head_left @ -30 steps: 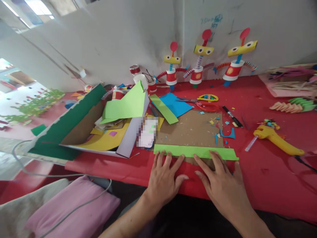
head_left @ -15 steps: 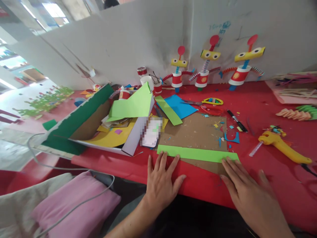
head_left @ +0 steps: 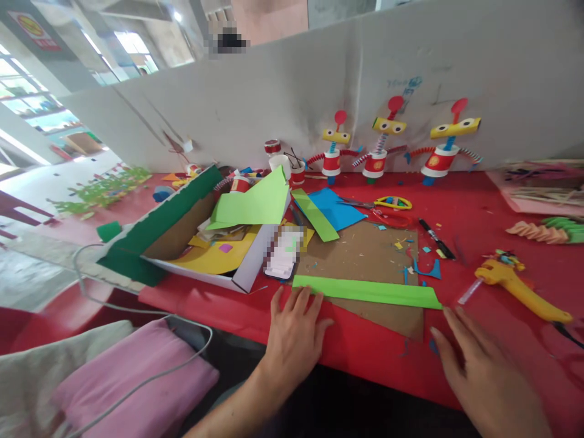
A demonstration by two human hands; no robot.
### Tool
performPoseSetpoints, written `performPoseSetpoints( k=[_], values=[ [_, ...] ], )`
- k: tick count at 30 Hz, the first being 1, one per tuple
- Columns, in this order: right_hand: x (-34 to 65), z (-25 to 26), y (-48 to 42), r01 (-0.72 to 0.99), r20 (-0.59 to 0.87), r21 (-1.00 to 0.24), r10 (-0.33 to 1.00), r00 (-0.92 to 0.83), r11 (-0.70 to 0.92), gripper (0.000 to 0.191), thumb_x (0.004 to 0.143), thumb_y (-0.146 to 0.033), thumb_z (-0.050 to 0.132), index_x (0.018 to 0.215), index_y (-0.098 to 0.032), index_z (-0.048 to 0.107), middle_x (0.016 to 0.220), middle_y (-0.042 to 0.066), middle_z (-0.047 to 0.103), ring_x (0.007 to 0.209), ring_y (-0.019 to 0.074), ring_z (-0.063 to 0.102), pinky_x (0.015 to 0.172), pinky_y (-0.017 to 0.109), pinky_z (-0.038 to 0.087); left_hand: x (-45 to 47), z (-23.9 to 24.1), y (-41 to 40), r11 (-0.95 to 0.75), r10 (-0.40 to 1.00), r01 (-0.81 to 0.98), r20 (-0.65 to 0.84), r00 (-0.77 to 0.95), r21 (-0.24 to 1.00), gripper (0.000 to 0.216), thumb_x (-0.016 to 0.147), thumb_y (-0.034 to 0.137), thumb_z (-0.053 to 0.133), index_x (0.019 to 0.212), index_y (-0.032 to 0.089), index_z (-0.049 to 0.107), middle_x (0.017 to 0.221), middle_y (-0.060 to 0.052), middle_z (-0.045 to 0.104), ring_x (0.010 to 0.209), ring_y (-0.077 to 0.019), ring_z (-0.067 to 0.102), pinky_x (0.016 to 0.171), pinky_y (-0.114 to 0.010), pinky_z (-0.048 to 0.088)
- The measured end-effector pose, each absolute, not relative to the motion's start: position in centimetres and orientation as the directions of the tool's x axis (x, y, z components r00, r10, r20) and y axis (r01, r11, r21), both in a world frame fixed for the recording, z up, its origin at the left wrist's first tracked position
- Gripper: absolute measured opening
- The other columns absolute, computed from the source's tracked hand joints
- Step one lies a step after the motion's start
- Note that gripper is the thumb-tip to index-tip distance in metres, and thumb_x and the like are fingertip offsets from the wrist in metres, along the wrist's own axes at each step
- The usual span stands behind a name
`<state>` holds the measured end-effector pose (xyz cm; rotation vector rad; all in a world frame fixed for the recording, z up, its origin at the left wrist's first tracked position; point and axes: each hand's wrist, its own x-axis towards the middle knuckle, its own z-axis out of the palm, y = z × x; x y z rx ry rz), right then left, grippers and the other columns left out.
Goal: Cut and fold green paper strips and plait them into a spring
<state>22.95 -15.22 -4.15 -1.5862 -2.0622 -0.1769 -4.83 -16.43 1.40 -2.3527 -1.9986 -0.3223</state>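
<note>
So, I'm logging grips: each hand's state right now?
Left hand: open, fingertips on the long green strip.
Right hand: open, near that strip's right end.

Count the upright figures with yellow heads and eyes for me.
3, in a row before the gray wall: left figure, middle figure, right figure. More may be hidden behind the box.

The left hand [head_left: 293,331] is bare, with long, thin fingers [head_left: 301,300]. The left arm [head_left: 249,398] is bare too, as far as it shows. The right hand [head_left: 488,371] is also bare. Down below, it is too dark to tell the clothes.
</note>
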Motion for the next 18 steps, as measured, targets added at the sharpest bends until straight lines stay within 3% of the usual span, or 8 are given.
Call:
performPoseSetpoints(
  k=[3, 5, 9, 13, 15, 18],
  values=[
    [22.9, -4.3, -14.9, 0.942, 0.525, -0.195, 0.840, -0.134, 0.272, 0.041, 0.086, -0.038, 0.042, 0.117, -0.013, 0.054, 0.113, 0.016, 0.061, 0.106, 0.0308, 0.054, 0.088, 0.048, 0.042, -3.2, 2.3, -13.8, -0.242, 0.956, 0.962, 0.202, 0.214, 0.129, 0.029, 0.086, 0.023, 0.042, 0.111, 0.024, 0.056, 0.117, -0.007, 0.057, 0.112, -0.0246, 0.046, 0.093, -0.045, 0.035],
    [22.3, -4.2, -14.9, 0.930, 0.547, -0.209, 0.824, -0.145, 0.302, 0.034, 0.085, -0.034, 0.046, 0.108, -0.013, 0.059, 0.106, 0.015, 0.064, 0.100, 0.0281, 0.057, 0.090, 0.046, 0.042, -1.5, 2.4, -11.8, -0.319, 0.939, 0.932, 0.189, 0.287, 0.173, 0.029, 0.083, 0.024, 0.047, 0.112, 0.023, 0.054, 0.111, -0.008, 0.059, 0.108, -0.0246, 0.046, 0.088, -0.043, 0.038],
    [20.7, -3.6, -15.4, 0.881, 0.504, -0.319, 0.850, -0.154, 0.349, 0.020, 0.084, -0.027, 0.050, 0.094, -0.017, 0.064, 0.093, 0.009, 0.067, 0.086, 0.0221, 0.059, 0.081, 0.039, 0.047, 1.3, 1.7, -8.7, -0.371, 0.928, 0.906, 0.099, 0.358, 0.205, 0.035, 0.073, 0.031, 0.062, 0.105, 0.018, 0.056, 0.098, -0.010, 0.061, 0.095, -0.0279, 0.050, 0.079, -0.043, 0.041],
    [19.8, -2.7, -14.9, 0.810, 0.422, -0.469, 0.895, -0.144, 0.352, 0.019, 0.086, -0.026, 0.048, 0.092, -0.019, 0.065, 0.089, 0.007, 0.068, 0.083, 0.0201, 0.061, 0.077, 0.035, 0.049, 1.5, 1.3, -7.1, -0.383, 0.919, 0.882, 0.017, 0.393, 0.276, 0.027, 0.069, 0.027, 0.065, 0.094, 0.018, 0.060, 0.094, -0.009, 0.064, 0.094, -0.0271, 0.054, 0.080, -0.041, 0.041],
    [19.7, -1.7, -13.3, 0.765, 0.363, -0.568, 0.927, -0.098, 0.303, 0.021, 0.086, -0.030, 0.047, 0.092, -0.020, 0.065, 0.090, 0.008, 0.069, 0.083, 0.0203, 0.063, 0.074, 0.034, 0.050, 1.1, 1.6, -6.2, -0.312, 0.934, 0.864, -0.039, 0.356, 0.395, 0.017, 0.069, 0.024, 0.063, 0.085, 0.019, 0.062, 0.087, -0.008, 0.065, 0.088, -0.0255, 0.057, 0.076, -0.039, 0.043],
    [19.1, 0.1, -9.2, 0.656, 0.213, -0.728, 0.975, -0.060, 0.199, 0.025, 0.086, -0.037, 0.046, 0.094, -0.020, 0.062, 0.091, 0.008, 0.069, 0.079, 0.0207, 0.065, 0.064, 0.032, 0.052, 0.8, 2.6, -4.3, -0.074, 0.971, 0.658, -0.096, 0.219, 0.749, 0.010, 0.069, 0.027, 0.062, 0.074, 0.018, 0.061, 0.073, -0.004, 0.063, 0.075, -0.0212, 0.060, 0.067, -0.032, 0.045]
  ],
)
